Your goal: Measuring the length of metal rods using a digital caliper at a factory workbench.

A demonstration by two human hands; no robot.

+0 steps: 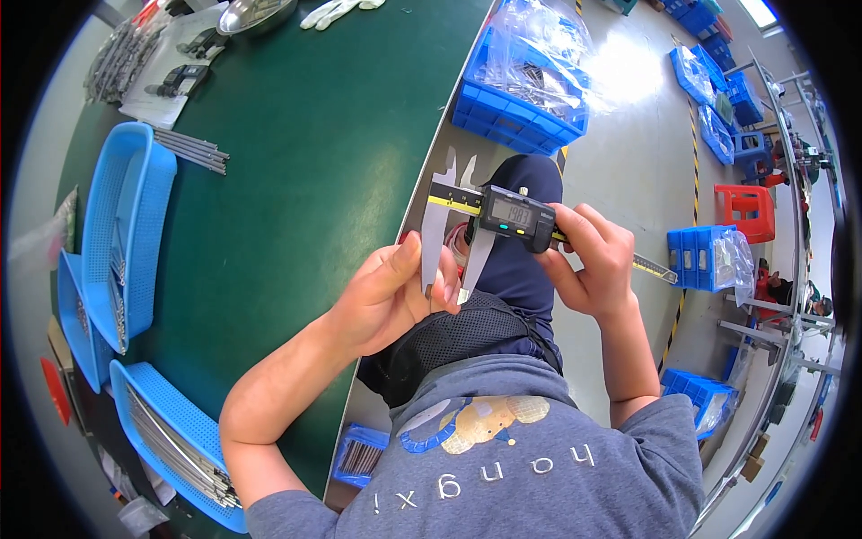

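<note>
A digital caliper (516, 216) with a black display housing is held up in front of my body, above my lap, its jaws spread apart. My right hand (593, 260) grips the housing and the beam end, thumb below and fingers curled above. At the other end my left hand (382, 296) is closed around the outer measuring jaw (435, 235), with its thumb on one side and curled fingertips reaching between the two jaws. Whether a small part is also pinched in those fingertips cannot be made out.
Along the left, a green table (287, 135) bears light blue baskets (162, 180), some holding metal rods (184, 449), plus loose rods (193, 151), a metal bowl and white gloves (337, 11). A blue crate (516, 126) of bagged parts stands ahead; a red stool (747, 214) is at right.
</note>
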